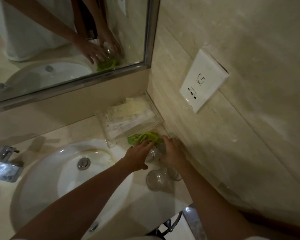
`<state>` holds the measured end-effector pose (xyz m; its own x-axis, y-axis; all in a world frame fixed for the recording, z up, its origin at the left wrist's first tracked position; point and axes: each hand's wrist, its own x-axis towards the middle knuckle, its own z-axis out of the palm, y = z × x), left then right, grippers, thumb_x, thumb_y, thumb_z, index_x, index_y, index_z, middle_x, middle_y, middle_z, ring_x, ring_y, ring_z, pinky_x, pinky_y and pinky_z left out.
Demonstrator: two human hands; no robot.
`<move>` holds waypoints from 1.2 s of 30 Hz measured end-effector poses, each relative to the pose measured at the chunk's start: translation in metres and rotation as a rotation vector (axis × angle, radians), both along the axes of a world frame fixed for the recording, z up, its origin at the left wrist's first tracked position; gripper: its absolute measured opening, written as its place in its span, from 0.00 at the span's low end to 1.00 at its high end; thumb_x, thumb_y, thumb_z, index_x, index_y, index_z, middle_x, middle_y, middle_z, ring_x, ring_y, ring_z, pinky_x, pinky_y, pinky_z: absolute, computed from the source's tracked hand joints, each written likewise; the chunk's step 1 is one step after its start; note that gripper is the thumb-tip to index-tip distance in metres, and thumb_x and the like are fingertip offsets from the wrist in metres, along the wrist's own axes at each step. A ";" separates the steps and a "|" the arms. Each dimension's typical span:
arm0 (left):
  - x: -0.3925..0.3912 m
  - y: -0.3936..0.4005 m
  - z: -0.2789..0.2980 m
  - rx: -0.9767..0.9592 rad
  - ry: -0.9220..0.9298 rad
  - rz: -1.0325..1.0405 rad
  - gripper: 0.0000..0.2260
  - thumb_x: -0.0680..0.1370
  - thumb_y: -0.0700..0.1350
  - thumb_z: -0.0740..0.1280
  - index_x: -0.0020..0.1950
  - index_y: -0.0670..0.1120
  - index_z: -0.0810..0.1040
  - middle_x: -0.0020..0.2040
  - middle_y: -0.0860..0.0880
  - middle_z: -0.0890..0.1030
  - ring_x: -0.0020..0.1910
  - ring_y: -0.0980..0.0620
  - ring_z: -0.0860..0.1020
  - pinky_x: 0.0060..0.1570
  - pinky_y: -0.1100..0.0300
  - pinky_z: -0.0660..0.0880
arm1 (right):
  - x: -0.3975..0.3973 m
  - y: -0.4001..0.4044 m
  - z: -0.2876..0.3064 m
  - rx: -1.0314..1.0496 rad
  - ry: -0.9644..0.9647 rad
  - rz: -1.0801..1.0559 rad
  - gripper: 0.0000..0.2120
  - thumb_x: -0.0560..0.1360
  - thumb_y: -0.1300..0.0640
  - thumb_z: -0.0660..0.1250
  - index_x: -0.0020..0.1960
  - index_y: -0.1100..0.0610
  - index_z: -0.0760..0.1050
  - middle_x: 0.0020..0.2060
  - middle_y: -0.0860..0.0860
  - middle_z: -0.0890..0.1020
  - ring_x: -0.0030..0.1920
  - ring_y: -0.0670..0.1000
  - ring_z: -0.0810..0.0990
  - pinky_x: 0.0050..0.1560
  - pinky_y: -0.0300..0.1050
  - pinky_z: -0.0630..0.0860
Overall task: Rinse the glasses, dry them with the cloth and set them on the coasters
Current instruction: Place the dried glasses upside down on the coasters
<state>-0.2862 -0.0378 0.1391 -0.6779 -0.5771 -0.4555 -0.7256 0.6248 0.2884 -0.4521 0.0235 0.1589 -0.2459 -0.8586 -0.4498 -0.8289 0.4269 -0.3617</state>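
Seemingly midway, the head view showed both hands at one glass [151,154] beside the green cloth [145,138]: left hand [139,155] with fingers spread straight over it, right hand [171,153] curled around it. Two more glasses [160,179] stood nearer; no coasters were visible.

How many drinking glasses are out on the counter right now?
3 that I can make out: one glass between the hands, by the green cloth, and two glasses nearer the person, one beside the sink, one towards the wall. The mirror repeats one; more may be hidden.
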 end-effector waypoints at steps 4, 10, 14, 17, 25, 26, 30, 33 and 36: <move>-0.005 0.006 -0.009 -0.155 0.019 0.014 0.43 0.68 0.54 0.77 0.77 0.51 0.58 0.76 0.49 0.62 0.72 0.43 0.63 0.65 0.46 0.70 | 0.006 -0.003 -0.006 0.012 0.054 -0.052 0.40 0.71 0.59 0.76 0.77 0.48 0.60 0.67 0.57 0.69 0.66 0.60 0.72 0.59 0.50 0.73; 0.006 0.011 -0.003 -0.242 0.035 0.153 0.35 0.68 0.57 0.74 0.69 0.46 0.66 0.67 0.48 0.71 0.64 0.45 0.68 0.63 0.53 0.67 | 0.011 -0.002 0.001 0.018 0.149 0.026 0.39 0.71 0.52 0.77 0.74 0.48 0.59 0.65 0.56 0.71 0.62 0.59 0.75 0.55 0.51 0.76; 0.044 0.011 0.016 -0.154 0.039 0.317 0.38 0.66 0.61 0.74 0.70 0.47 0.64 0.62 0.47 0.72 0.60 0.44 0.71 0.58 0.52 0.71 | 0.033 -0.006 0.021 -0.023 0.083 0.130 0.37 0.69 0.43 0.75 0.72 0.48 0.62 0.64 0.56 0.71 0.62 0.60 0.75 0.56 0.53 0.74; 0.090 0.013 0.035 -0.038 -0.030 0.466 0.35 0.67 0.64 0.72 0.68 0.48 0.68 0.60 0.46 0.75 0.59 0.43 0.74 0.56 0.51 0.74 | 0.065 -0.019 0.039 -0.041 0.100 0.305 0.31 0.70 0.48 0.75 0.68 0.49 0.65 0.64 0.55 0.72 0.63 0.59 0.75 0.54 0.50 0.73; 0.250 0.054 0.061 0.428 0.101 1.314 0.28 0.69 0.60 0.76 0.57 0.42 0.73 0.50 0.43 0.80 0.41 0.44 0.83 0.34 0.57 0.81 | 0.196 -0.043 0.069 0.022 0.098 0.732 0.37 0.68 0.49 0.78 0.70 0.50 0.61 0.64 0.56 0.69 0.59 0.61 0.76 0.46 0.47 0.68; 0.269 0.064 0.064 0.532 0.184 1.464 0.26 0.70 0.58 0.76 0.56 0.41 0.74 0.48 0.41 0.81 0.39 0.42 0.84 0.34 0.56 0.81 | 0.214 -0.043 0.072 0.020 0.089 0.768 0.38 0.68 0.49 0.78 0.70 0.50 0.61 0.64 0.56 0.69 0.59 0.61 0.76 0.46 0.47 0.67; 0.334 0.109 0.070 1.024 0.659 1.920 0.27 0.72 0.54 0.74 0.58 0.35 0.74 0.46 0.38 0.79 0.41 0.41 0.80 0.48 0.49 0.81 | 0.283 -0.039 0.079 0.002 0.037 0.879 0.37 0.66 0.48 0.79 0.67 0.49 0.63 0.62 0.55 0.71 0.58 0.59 0.77 0.46 0.46 0.68; 0.377 0.134 0.063 1.247 0.978 2.009 0.23 0.71 0.53 0.73 0.51 0.34 0.76 0.36 0.40 0.79 0.35 0.42 0.80 0.48 0.49 0.82 | 0.329 -0.032 0.081 -0.005 0.027 0.950 0.37 0.65 0.48 0.79 0.67 0.48 0.63 0.61 0.53 0.71 0.57 0.58 0.78 0.47 0.46 0.70; 0.419 0.150 0.057 1.355 1.252 2.011 0.23 0.72 0.52 0.72 0.55 0.33 0.76 0.46 0.37 0.79 0.46 0.39 0.80 0.44 0.48 0.82 | 0.371 -0.025 0.080 -0.008 0.032 0.986 0.36 0.64 0.47 0.79 0.66 0.46 0.63 0.59 0.51 0.71 0.57 0.58 0.78 0.48 0.47 0.73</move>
<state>0.1327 0.1118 0.1961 -0.1834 -0.4046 -0.8959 0.6650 -0.7223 0.1900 -0.0810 -0.0011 0.2390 0.5698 -0.6882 -0.4491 -0.8215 -0.4630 -0.3327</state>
